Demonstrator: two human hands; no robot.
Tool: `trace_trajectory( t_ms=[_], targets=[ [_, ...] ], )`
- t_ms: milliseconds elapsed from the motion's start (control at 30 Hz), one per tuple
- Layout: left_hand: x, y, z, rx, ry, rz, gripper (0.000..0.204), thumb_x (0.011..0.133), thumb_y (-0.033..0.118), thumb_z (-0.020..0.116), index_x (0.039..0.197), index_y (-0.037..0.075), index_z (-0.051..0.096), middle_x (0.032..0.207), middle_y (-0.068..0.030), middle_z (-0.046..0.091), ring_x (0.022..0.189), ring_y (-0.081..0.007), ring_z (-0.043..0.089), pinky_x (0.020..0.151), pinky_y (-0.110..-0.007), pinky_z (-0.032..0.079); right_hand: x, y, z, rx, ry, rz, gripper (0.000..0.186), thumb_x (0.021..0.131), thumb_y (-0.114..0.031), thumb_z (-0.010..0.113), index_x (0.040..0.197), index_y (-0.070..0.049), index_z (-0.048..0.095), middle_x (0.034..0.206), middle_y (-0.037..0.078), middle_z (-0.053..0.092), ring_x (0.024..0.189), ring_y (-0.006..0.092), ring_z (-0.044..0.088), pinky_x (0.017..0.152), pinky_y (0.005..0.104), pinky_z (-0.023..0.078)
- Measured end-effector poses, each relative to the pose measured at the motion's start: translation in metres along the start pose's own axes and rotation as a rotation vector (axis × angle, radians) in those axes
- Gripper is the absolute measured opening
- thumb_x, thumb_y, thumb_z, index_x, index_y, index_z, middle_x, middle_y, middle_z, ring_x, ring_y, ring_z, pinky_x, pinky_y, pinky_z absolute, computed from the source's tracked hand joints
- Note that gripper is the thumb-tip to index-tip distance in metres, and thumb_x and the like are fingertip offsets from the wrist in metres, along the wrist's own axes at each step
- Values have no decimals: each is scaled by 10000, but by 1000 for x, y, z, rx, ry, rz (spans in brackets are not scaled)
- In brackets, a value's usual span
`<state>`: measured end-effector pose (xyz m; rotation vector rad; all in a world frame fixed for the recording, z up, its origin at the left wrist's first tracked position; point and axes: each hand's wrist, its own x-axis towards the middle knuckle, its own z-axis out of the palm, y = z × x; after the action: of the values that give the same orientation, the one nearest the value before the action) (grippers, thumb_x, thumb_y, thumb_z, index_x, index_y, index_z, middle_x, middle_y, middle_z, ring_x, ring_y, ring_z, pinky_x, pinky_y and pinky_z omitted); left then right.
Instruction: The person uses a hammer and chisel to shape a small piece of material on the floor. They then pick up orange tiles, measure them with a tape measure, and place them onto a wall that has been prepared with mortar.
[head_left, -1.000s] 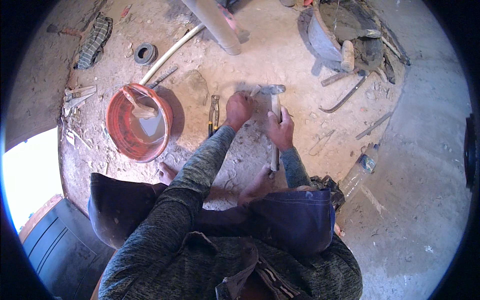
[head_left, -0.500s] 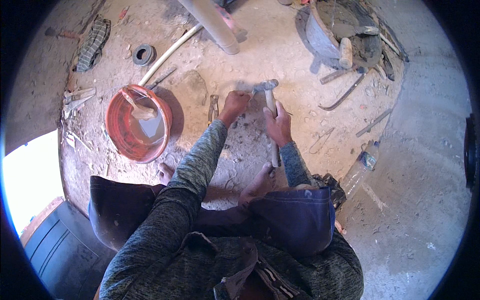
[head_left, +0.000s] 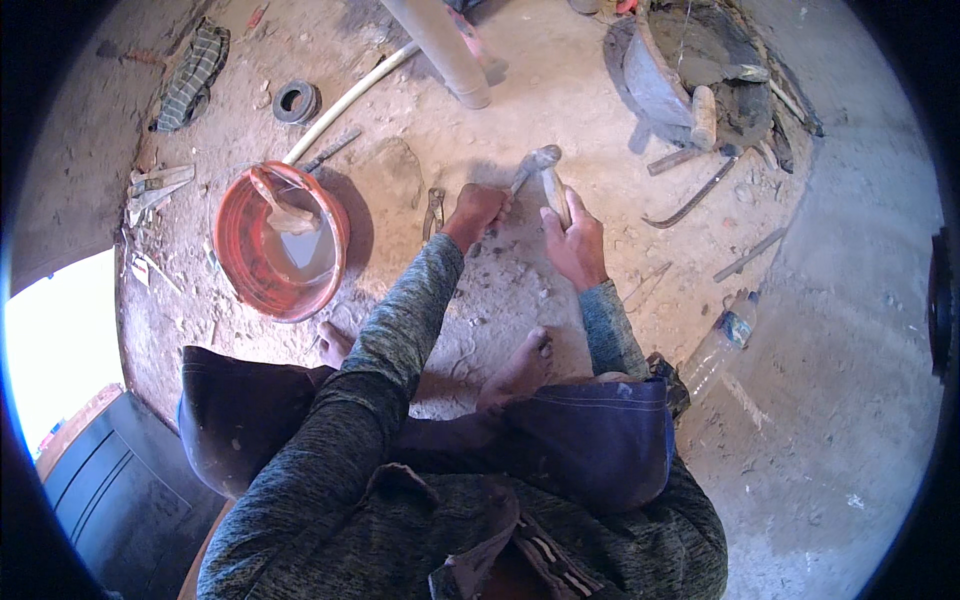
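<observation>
My right hand (head_left: 577, 240) is wrapped round the pale handle of a hammer (head_left: 554, 190), whose grey metal head points up and to the left. Just left of the hammer head, my left hand (head_left: 476, 212) is closed in a fist, palm side hidden. What it holds, if anything, is too small to make out. Beside the left fist, a pair of pliers (head_left: 433, 212) lies on the dusty ground. Both hands are out in front of my bare feet.
To the left stands an orange bucket (head_left: 224, 240) of murky water with a brush-like tool (head_left: 285, 215) in it. A grey pipe (head_left: 435, 50) and pale hose lie ahead. At the far right are a basin of mortar (head_left: 650, 85), a curved bar (head_left: 695, 200) and a plastic bottle (head_left: 738, 322).
The hammer has tilted, its handle now leaning more to the right, and my right hand has shifted slightly right. My left fist stays near the hammer head. The whole view has shifted a little.
</observation>
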<state>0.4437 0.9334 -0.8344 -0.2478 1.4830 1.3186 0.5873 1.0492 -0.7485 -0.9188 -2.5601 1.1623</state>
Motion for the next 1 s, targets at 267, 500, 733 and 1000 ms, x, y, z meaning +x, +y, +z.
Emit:
trace_trajectory(
  t_ms=[267, 500, 733, 1000],
  targets=[
    [6, -8, -5, 101, -69, 119, 173, 924, 138, 631, 799, 25, 669, 654, -37, 579, 463, -148, 488, 391, -313, 388, -1, 8, 16, -74, -59, -14, 556, 940, -247, 598, 1337, 123, 478, 1117, 355, 632, 1021, 479, 645, 895, 475, 521],
    [41, -34, -13, 191, -33, 156, 138, 900, 118, 640, 783, 49, 662, 634, -29, 578, 478, -144, 515, 400, -312, 391, -6, -1, 9, -59, 28, -7, 549, 940, -239, 595, 1340, 119, 480, 1110, 351, 638, 1021, 472, 649, 897, 476, 522],
    [15, -15, 6, -195, -47, -2, 163, 927, 130, 601, 801, 40, 652, 640, -23, 541, 451, -134, 456, 390, -308, 333, 3, 7, 1, -12, 73, -52, 522, 926, -244, 635, 1321, 76, 517, 951, 314, 673, 885, 436, 693, 758, 456, 548],
    [52, -43, -15, 409, -56, 305, 171, 919, 160, 616, 830, 29, 679, 640, -29, 548, 440, -153, 460, 386, -318, 355, -8, 26, 24, -104, -12, 41, 537, 933, -248, 610, 1350, 69, 491, 1088, 326, 656, 991, 459, 663, 861, 476, 533]
  ],
)
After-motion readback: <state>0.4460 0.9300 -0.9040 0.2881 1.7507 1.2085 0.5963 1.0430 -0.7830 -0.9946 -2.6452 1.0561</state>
